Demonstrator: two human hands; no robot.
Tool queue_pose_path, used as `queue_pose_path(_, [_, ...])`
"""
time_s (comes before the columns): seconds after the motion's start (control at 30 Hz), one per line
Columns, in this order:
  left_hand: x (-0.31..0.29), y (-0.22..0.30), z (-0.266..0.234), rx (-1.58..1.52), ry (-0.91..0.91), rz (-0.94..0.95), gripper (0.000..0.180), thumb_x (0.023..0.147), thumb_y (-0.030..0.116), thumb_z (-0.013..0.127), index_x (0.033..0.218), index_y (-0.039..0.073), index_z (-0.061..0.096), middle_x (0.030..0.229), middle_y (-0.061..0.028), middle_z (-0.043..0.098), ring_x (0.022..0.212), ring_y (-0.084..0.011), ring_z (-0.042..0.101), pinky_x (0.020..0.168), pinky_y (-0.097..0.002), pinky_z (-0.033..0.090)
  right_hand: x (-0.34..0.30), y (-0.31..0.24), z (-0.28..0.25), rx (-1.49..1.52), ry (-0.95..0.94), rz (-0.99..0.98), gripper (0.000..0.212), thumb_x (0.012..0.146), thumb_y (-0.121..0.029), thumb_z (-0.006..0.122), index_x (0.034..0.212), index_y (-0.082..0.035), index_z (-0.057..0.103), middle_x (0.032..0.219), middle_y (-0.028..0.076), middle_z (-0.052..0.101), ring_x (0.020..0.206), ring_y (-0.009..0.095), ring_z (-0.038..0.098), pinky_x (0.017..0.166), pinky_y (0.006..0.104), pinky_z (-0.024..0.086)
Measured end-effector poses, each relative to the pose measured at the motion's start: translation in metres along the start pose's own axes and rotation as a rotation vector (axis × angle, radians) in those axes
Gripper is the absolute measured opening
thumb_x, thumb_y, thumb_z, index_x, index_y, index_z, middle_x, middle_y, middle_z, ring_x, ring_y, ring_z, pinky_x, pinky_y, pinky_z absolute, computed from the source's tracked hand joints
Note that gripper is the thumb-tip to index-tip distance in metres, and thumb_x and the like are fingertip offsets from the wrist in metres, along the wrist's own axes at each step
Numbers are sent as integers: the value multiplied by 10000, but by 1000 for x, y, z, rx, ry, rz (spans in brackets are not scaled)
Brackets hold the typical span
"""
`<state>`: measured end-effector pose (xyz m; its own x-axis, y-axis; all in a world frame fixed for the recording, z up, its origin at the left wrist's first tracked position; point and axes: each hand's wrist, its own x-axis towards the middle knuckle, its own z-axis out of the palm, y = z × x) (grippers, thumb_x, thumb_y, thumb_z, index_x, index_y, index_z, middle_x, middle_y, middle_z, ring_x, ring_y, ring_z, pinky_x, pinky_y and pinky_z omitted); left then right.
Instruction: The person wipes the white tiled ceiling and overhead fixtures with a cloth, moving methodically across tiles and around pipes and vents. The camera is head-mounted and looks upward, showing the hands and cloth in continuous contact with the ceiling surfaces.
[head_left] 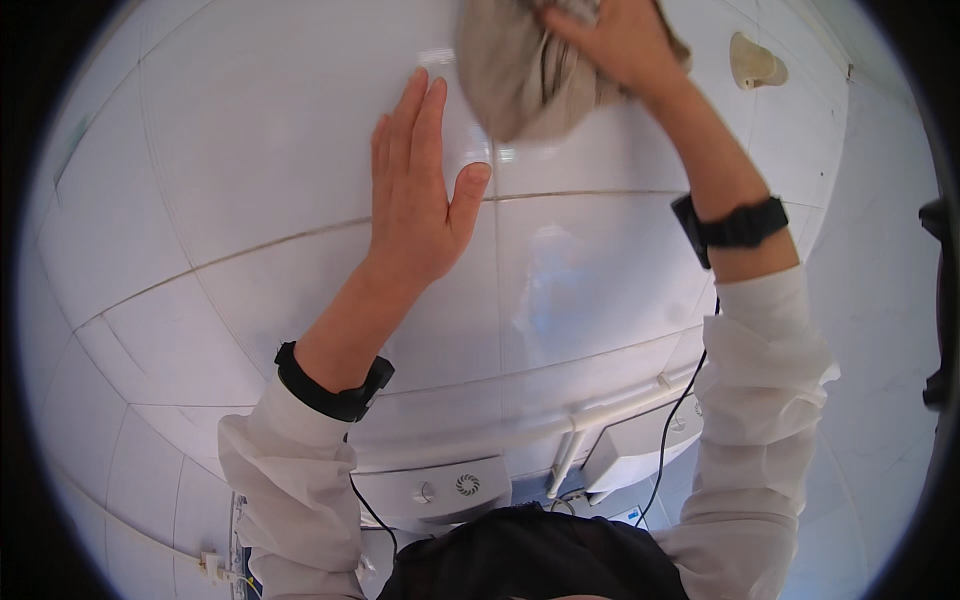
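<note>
My right hand presses a grey-beige cloth against the white tiled wall at the top of the view. The cloth is bunched and creased, and its upper part runs out of the picture. Its fingers are partly sunk in the folds, with the thumb lying across the fabric. Left of the cloth, my left hand lies flat on the tiles, fingers stretched upward and thumb apart, holding nothing. A black band circles each wrist, and a thin black cable hangs from each.
A cream wall fitting sticks out at the upper right. Below run a white pipe and two white boxes with round vents, one at lower middle and one to its right. A small socket with a cord sits at lower left.
</note>
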<state>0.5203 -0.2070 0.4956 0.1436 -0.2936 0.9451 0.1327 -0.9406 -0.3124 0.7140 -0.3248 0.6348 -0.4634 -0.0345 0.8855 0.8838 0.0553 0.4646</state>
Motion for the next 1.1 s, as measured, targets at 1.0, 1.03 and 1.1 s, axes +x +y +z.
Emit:
queue_pose_path(1.0, [-2, 78, 82, 52, -193, 18, 554, 841, 293, 603, 1277, -13, 448, 1430, -177, 348, 1351, -339, 282, 1062, -547, 182, -148, 18, -56, -79, 105, 419, 694, 721, -200, 730, 1340, -130, 425, 1419, 194, 277, 1282, 382, 335, 1055, 428, 318])
queue_pose_path(1.03, [-3, 79, 82, 59, -208, 20, 549, 835, 286, 612, 1269, -12, 455, 1430, -175, 349, 1351, -338, 284, 1061, -544, 186, -164, 17, -61, -94, 89, 468, 686, 739, -214, 721, 1344, -119, 411, 1414, 204, 269, 1276, 387, 339, 1052, 431, 320])
queue_pose_path(1.1, [-4, 79, 83, 60, -204, 23, 550, 828, 286, 622, 1263, -10, 462, 1432, -167, 349, 1351, -331, 284, 1063, -543, 189, -183, 29, -71, -142, 115, 575, 681, 762, -236, 706, 1349, -99, 390, 1403, 223, 259, 1264, 395, 345, 1046, 432, 323])
